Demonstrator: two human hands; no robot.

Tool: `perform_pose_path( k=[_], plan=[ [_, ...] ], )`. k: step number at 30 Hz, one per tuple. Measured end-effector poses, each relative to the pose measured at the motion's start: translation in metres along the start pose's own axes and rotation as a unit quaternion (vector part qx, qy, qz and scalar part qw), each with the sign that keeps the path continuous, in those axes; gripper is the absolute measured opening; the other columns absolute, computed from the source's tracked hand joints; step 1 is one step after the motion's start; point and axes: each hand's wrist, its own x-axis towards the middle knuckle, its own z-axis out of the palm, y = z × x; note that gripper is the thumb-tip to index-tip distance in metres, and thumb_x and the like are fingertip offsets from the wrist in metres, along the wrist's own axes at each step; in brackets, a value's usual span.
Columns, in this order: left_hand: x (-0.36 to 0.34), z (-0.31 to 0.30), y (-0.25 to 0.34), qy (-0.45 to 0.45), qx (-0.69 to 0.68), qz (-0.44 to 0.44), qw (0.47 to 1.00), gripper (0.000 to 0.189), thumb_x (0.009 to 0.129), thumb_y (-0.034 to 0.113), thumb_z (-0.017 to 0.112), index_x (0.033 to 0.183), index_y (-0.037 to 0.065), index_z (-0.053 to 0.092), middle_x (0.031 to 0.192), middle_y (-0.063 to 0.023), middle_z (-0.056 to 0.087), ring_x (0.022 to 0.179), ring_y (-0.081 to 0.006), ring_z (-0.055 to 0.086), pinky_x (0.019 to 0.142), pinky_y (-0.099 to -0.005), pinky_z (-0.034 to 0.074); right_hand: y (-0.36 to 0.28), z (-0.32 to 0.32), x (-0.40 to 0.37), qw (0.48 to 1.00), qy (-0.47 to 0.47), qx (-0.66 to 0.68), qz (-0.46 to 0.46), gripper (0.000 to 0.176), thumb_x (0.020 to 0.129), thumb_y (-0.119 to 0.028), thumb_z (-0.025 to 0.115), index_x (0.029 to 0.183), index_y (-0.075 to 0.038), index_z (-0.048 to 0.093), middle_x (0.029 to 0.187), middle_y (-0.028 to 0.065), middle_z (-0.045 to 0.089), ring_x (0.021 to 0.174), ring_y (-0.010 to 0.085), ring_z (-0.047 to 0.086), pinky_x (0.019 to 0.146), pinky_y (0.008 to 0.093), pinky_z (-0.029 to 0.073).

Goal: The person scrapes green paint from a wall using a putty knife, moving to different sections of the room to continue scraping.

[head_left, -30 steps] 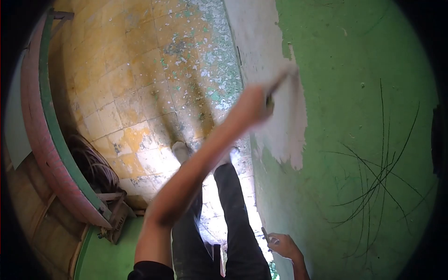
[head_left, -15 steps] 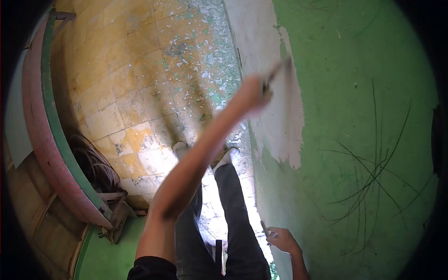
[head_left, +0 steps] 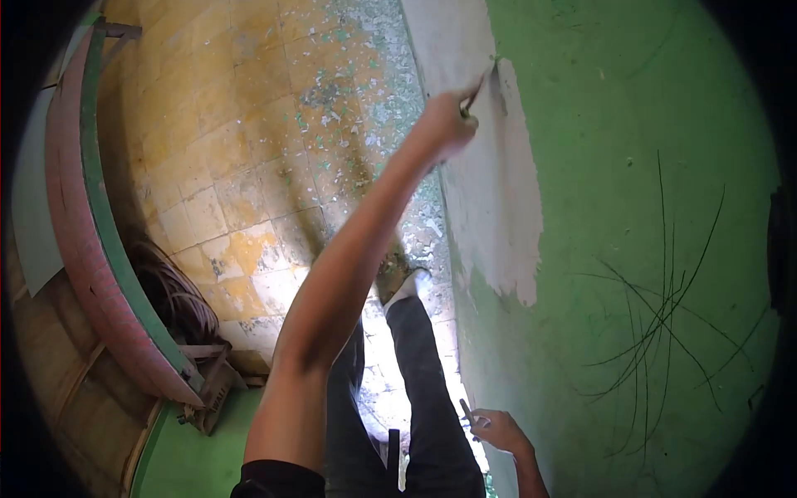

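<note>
My left hand (head_left: 448, 126), on the outstretched arm, is closed around a thin scraper-like tool (head_left: 476, 93). The tool's far end meets the wall at the upper edge of a pale bare patch (head_left: 510, 199), where green paint (head_left: 598, 166) borders it. Low by the wall, my right hand (head_left: 501, 432) is closed on a small narrow object (head_left: 466, 410) that juts out past the fingers; what it is cannot be made out.
Paint flakes (head_left: 378, 108) litter the yellow tiled floor (head_left: 241, 149) along the wall. On the left stands a curved pink and green panel (head_left: 79, 207), with a dark coiled bundle (head_left: 170, 290) beside it. My legs (head_left: 415, 357) are below, and dark scratches (head_left: 664, 311) mark the wall.
My left hand and its tool have moved up and slightly left along the pale patch. My right hand stays nearly in place, the narrow object slightly shifted.
</note>
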Motion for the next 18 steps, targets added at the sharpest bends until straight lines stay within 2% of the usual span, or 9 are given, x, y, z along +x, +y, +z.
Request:
perform_pose_path(
  k=[2,4,7,8,10,12,14,17,18],
  plan=[
    [-0.010,0.020,-0.020,-0.016,0.004,-0.010,1.000,0.077,0.089,0.002,0.056,0.156,0.033,0.035,0.069,-0.0074,0.059,0.059,-0.0177,0.055,0.058,-0.0369,0.050,0.001,-0.002,0.001,0.999,0.011,0.036,-0.003,0.037,0.084,-0.023,0.071,0.118,-0.007,0.071,0.085,0.0115,0.075,0.076,0.0217,0.075,0.073,0.0338,0.058],
    [-0.073,0.067,-0.056,0.012,0.076,0.158,0.984,0.078,0.089,0.002,0.057,0.157,0.032,0.034,0.070,-0.0059,0.060,0.058,-0.0167,0.054,0.057,-0.0360,0.050,-0.008,-0.006,-0.004,1.000,0.003,0.019,-0.008,0.037,0.084,-0.023,0.071,0.117,-0.007,0.071,0.084,0.0121,0.075,0.076,0.0217,0.075,0.073,0.0337,0.058],
    [-0.072,0.053,-0.033,-0.052,0.036,0.050,0.997,0.078,0.089,0.002,0.058,0.157,0.032,0.033,0.073,-0.0112,0.065,0.057,-0.0159,0.054,0.057,-0.0351,0.050,0.004,-0.001,-0.005,0.998,0.022,-0.037,-0.050,0.036,0.085,-0.025,0.071,0.117,-0.009,0.071,0.084,0.0135,0.074,0.074,0.0237,0.074,0.072,0.0351,0.057],
    [-0.037,0.038,-0.031,-0.019,0.052,0.067,0.996,0.073,0.088,0.001,0.055,0.154,0.026,0.039,0.081,-0.0243,0.068,0.063,-0.0290,0.064,0.062,-0.0427,0.053,0.004,0.001,-0.003,0.999,0.018,-0.025,-0.041,0.036,0.084,-0.025,0.071,0.117,-0.009,0.071,0.084,0.0138,0.074,0.074,0.0245,0.074,0.072,0.0358,0.057],
    [0.003,0.015,-0.026,0.045,-0.012,0.090,0.995,0.068,0.088,0.003,0.056,0.152,0.023,0.043,0.070,-0.0206,0.065,0.051,-0.0260,0.056,0.051,-0.0395,0.048,0.000,-0.001,0.000,1.000,0.013,-0.005,-0.020,0.037,0.084,-0.025,0.071,0.117,-0.009,0.071,0.084,0.0143,0.074,0.074,0.0262,0.074,0.072,0.0370,0.057],
    [-0.010,0.037,-0.038,-0.004,-0.008,0.027,1.000,0.073,0.086,0.001,0.055,0.154,0.023,0.040,0.070,-0.0215,0.063,0.054,-0.0276,0.058,0.055,-0.0412,0.050,-0.004,-0.006,-0.006,1.000,0.020,-0.021,-0.011,0.038,0.083,-0.025,0.071,0.117,-0.009,0.071,0.083,0.0146,0.074,0.075,0.0263,0.074,0.072,0.0373,0.057],
    [-0.075,0.062,-0.037,-0.033,0.033,0.063,0.997,0.079,0.083,0.000,0.055,0.156,0.024,0.036,0.069,-0.0235,0.062,0.059,-0.0316,0.061,0.062,-0.0446,0.051,-0.011,-0.011,-0.002,0.999,0.033,-0.031,-0.022,0.038,0.083,-0.025,0.071,0.117,-0.008,0.071,0.083,0.0147,0.074,0.075,0.0263,0.074,0.072,0.0372,0.057],
    [-0.066,0.061,-0.029,0.006,0.004,0.113,0.994,0.083,0.081,0.000,0.055,0.157,0.025,0.033,0.070,-0.0257,0.061,0.066,-0.0358,0.063,0.069,-0.0480,0.052,-0.002,-0.008,-0.005,0.999,0.028,-0.030,-0.027,0.038,0.083,-0.026,0.069,0.117,-0.009,0.071,0.082,0.0144,0.074,0.075,0.0260,0.074,0.071,0.0371,0.056],
    [-0.030,0.048,-0.027,0.073,0.041,0.137,0.987,0.079,0.087,0.002,0.057,0.156,0.031,0.035,0.069,-0.0120,0.061,0.053,-0.0172,0.048,0.054,-0.0343,0.047,-0.005,-0.007,-0.001,0.999,0.027,-0.019,-0.024,0.038,0.083,-0.025,0.069,0.117,-0.009,0.071,0.082,0.0143,0.074,0.074,0.0262,0.073,0.071,0.0371,0.056]
  ],
)
